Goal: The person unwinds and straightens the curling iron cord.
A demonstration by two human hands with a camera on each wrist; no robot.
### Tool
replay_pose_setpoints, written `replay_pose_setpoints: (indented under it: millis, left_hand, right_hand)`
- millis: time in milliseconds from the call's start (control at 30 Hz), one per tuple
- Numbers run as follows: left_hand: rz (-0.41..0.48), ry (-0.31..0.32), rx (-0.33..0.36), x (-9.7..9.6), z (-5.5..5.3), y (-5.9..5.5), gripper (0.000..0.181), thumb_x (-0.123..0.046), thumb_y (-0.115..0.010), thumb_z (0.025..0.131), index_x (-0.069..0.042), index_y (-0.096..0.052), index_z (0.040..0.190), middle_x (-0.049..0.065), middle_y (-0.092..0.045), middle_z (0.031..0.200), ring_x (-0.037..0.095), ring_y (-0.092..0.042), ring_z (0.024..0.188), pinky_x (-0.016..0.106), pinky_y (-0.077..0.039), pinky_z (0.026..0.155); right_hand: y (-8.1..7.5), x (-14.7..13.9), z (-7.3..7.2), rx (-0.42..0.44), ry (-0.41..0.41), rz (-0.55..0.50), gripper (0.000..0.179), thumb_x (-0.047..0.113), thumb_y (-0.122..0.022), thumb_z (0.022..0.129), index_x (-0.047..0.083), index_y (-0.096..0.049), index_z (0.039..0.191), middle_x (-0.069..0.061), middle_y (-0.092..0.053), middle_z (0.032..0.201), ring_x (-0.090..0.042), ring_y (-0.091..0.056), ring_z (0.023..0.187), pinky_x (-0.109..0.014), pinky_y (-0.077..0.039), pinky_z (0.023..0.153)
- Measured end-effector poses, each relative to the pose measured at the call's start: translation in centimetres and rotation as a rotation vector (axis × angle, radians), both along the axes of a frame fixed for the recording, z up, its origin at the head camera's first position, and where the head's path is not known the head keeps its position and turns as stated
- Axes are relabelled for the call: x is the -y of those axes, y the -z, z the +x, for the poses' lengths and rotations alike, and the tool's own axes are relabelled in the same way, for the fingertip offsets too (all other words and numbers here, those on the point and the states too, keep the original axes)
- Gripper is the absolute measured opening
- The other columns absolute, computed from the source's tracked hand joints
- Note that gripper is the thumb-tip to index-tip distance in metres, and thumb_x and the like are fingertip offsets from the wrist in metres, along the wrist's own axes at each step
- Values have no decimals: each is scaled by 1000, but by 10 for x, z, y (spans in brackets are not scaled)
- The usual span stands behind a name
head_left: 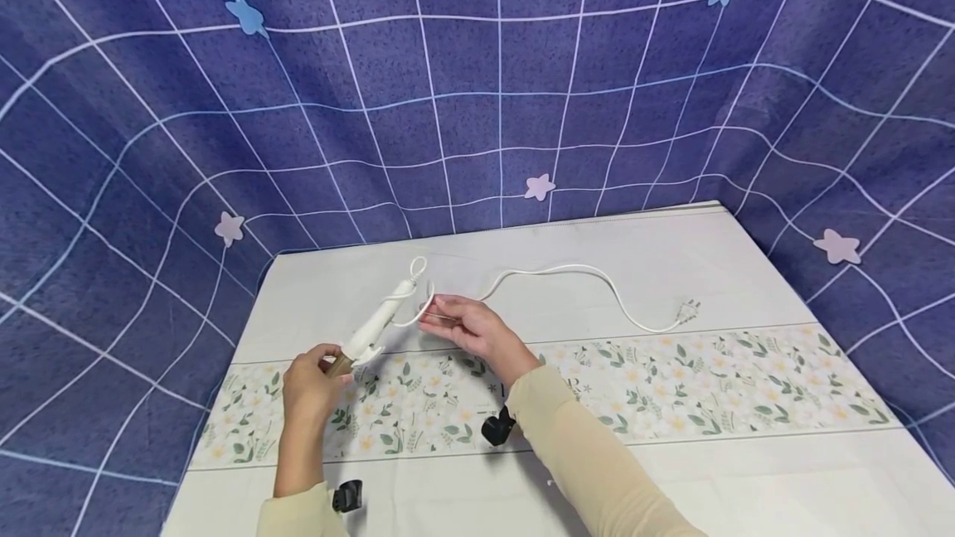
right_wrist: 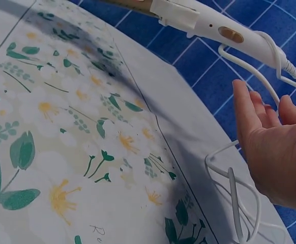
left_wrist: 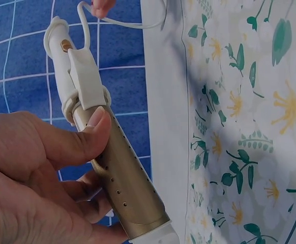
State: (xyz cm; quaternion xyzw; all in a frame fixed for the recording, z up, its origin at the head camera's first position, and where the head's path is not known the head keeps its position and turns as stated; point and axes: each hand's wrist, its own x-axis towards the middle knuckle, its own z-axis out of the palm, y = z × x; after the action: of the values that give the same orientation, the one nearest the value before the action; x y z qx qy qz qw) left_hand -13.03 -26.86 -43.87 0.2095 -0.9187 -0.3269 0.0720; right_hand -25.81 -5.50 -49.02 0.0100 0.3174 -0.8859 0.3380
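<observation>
My left hand (head_left: 307, 388) grips a curling iron (head_left: 375, 328) by its gold barrel (left_wrist: 125, 175), which has rows of small holes. The white handle (right_wrist: 239, 36) points up and away, with a gold button on it. A white power cord (head_left: 597, 272) loops once around the handle's end. To the right of the handle, my right hand (head_left: 481, 328) holds the cord between thumb and fingers, its fingers fairly straight in the right wrist view. From there the cord runs over the table to a two-pin plug (head_left: 688, 312).
A white table cover (head_left: 358, 272) with a floral band (head_left: 671, 388) lies under the hands. Blue grid-patterned curtain (head_left: 477, 123) with stars hangs behind and at both sides. Loose cord coils (right_wrist: 234, 198) lie below the right hand. Black wrist mounts (head_left: 497, 427) sit at the cuffs.
</observation>
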Motion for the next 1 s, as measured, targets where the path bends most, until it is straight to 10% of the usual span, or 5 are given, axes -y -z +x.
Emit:
replay_pose_setpoints:
  millis: [400,667,1000]
  left_hand:
    - [1,23,22,-1,0,1,41,3,-74,76,-2,-62,115,24,-57,104,41,-54,94,51,-44,78]
    - [51,105,51,3,4,1,41,3,-72,78,-2,-62,117,23,-57,105,39,-56,93,51,-46,76]
    - [39,215,105,14,9,0,45,4,-73,79,-2,-60,121,20,-56,107,34,-57,92,47,-48,74]
  right_hand:
    - [-5,2,-1,4,0,9,45,3,-38,102,-11,-26,144,-34,-32,144,-40,-37,134,-46,-36,106]
    - [-9,-3,-5,26,98,128,30,-3,-43,99,-11,-44,128,-21,-60,103,-42,-48,124,-49,-41,100]
    - [-19,-18,-19,34,261,183,32,-6,-45,97,-12,-44,129,-30,-60,112,-43,-51,120,-47,-47,93]
